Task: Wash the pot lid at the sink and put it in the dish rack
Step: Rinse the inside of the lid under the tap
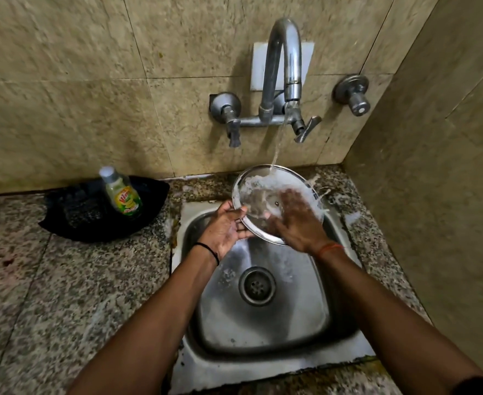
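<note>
Under the tap (284, 67), the left hand (225, 226) grips the pot lid (256, 195) rim; the right hand (294, 220), fingers spread flat, should rub every wetted patch.

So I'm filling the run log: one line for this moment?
stage: rinsing | left hand: holds lid rim | right hand: rubbing lid | tap: running | rack: unseen

A home kitchen: steel sink (263, 323), granite counter (63, 280) (dish soap (122, 195) nearby).

Glass pot lid (259, 192) under running tap (284, 61), left hand (225, 228) gripping rim, right hand (296, 220) flat on it
</note>
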